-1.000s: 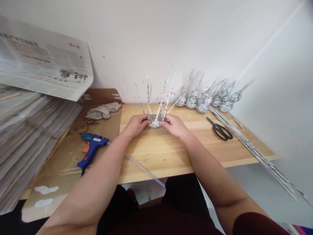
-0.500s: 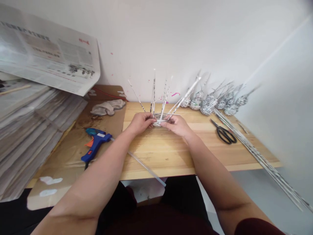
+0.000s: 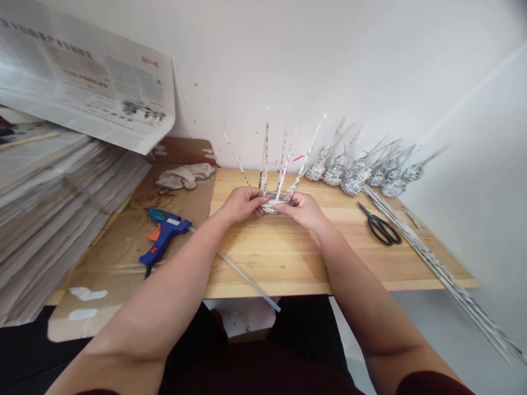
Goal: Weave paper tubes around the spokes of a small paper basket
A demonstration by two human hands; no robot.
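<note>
A small round basket woven from rolled newspaper [image 3: 270, 207] sits on the wooden tabletop between my hands. Several paper spokes [image 3: 284, 174] stick up and outward from its rim. My left hand [image 3: 245, 203] pinches the basket's left side, thumb on the near face and fingers partly behind it. On the right side, my right hand [image 3: 302, 209] is closed on the woven edge near the base of a spoke leaning right. The fingertips of both hands are partly hidden by the weave and thumbs.
A blue glue gun [image 3: 164, 236] with a clear glue stick lies on cardboard at left, near gloves [image 3: 186, 175] and stacked newspapers [image 3: 61, 219]. At right are black scissors [image 3: 381, 226], long paper rolls [image 3: 436, 266] and several woven gourd-like shapes [image 3: 356, 175] along the wall.
The view has shifted, so the tabletop things appear farther right. A spoke by my right hand leaned well over to the right, then rose somewhat. Both hands stay on the basket.
</note>
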